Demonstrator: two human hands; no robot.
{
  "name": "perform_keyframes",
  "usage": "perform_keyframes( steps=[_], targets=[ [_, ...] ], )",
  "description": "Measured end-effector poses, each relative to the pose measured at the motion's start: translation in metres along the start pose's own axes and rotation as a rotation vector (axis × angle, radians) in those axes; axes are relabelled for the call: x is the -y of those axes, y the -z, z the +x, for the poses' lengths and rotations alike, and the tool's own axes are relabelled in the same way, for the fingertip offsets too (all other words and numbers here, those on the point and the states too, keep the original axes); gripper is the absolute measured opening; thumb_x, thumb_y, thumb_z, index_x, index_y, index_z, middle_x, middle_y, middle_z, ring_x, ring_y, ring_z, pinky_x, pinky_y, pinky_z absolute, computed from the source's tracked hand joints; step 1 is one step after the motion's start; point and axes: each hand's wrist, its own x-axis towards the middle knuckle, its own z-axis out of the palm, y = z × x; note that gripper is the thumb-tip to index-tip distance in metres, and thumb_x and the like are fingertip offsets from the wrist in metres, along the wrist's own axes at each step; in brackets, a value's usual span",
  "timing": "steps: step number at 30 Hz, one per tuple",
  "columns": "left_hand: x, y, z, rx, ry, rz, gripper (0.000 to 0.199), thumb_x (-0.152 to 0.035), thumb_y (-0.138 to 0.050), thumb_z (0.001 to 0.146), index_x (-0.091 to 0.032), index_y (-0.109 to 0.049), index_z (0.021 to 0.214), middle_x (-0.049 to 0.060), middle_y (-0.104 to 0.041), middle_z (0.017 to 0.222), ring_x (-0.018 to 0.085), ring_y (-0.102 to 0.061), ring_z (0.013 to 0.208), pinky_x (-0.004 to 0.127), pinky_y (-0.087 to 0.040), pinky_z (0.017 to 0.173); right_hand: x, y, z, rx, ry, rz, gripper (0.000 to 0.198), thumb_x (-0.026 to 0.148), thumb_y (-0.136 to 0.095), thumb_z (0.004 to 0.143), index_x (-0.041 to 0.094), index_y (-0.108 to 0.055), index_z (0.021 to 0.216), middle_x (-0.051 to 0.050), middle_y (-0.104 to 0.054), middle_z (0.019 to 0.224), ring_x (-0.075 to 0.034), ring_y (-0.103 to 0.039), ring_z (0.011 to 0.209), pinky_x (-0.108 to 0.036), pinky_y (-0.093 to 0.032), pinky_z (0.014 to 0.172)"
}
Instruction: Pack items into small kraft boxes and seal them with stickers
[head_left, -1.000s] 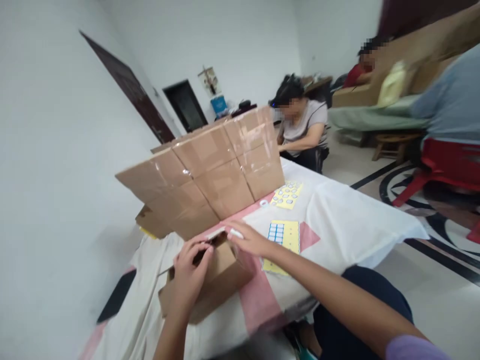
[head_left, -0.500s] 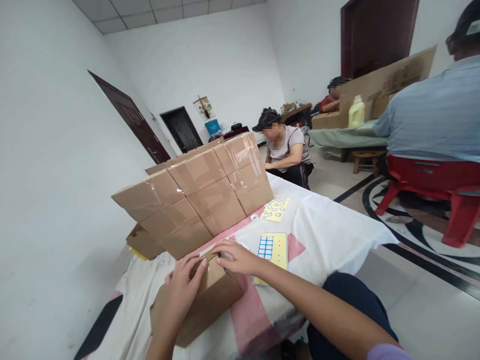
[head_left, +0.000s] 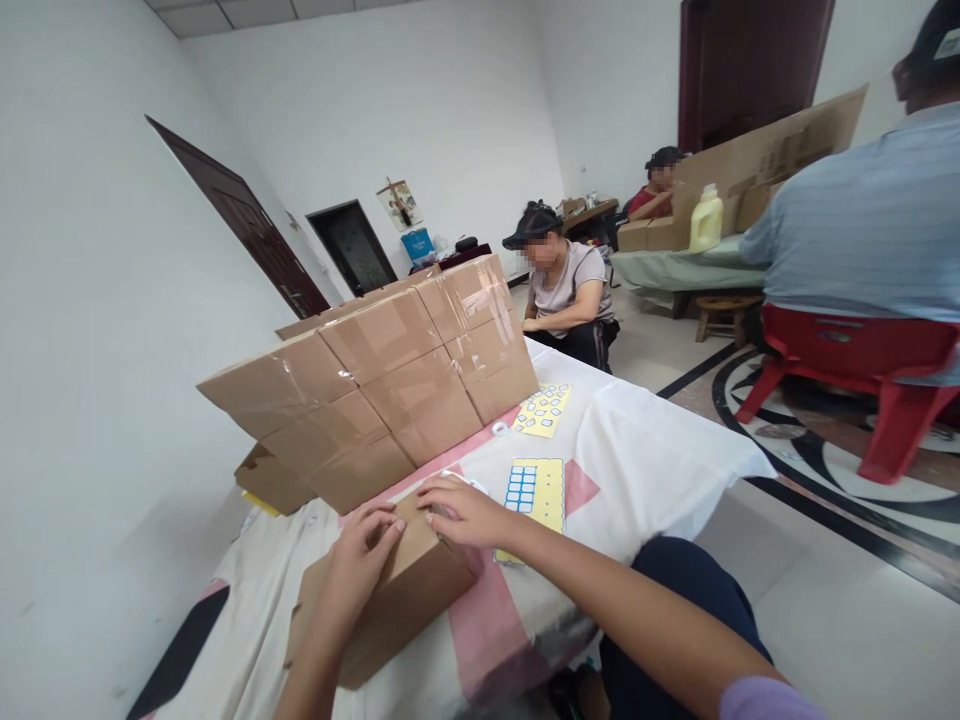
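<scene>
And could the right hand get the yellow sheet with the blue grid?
Probably yes: the yellow sheet lies close by, nothing tall between, though the right hand is on the cardboard box.

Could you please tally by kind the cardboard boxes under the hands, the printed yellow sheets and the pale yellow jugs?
Cardboard box under left hand and right hand: 1
Printed yellow sheets: 2
Pale yellow jug: 1
Total: 4

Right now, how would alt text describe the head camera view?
A person's left hand and right hand touch the top of a brown cardboard box on a white-and-pink cloth. Behind it stands a taped brown cardboard wall; to its right lies a yellow blue-gridded sheet.
</scene>
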Motion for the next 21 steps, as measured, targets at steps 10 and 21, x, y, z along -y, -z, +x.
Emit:
perform_keyframes(
  steps=[10, 21],
  targets=[
    [0.011, -0.003, -0.004, -0.082, -0.02, 0.134, 0.04, -0.059, -0.051, 0.087, -0.026, -0.073, 0.082, 0.006, -0.067, 0.126, 0.032, -0.055, 0.122, 0.051, -0.043, 0.104, 0.001, -0.001, -0.002, 0.043, -0.023, -0.024, 0.025, 0.026, -0.055, 0.097, 0.017, -0.068, 0.117, -0.011, -0.065, 0.132, -0.021, -0.056, 0.126, -0.037, -0.041, 0.109],
    [0.027, -0.014, -0.031, -0.181, -0.494, 0.439, 0.044, -0.053, -0.049, 0.097, -0.022, -0.07, 0.119, 0.006, -0.069, 0.131, 0.027, -0.063, 0.12, 0.044, -0.047, 0.1, 0.007, 0.0, -0.004, 0.081, -0.093, -0.063, 0.026, 0.026, -0.051, 0.099, 0.018, -0.066, 0.119, -0.01, -0.061, 0.138, -0.02, -0.054, 0.132, -0.037, -0.04, 0.112]
  ],
)
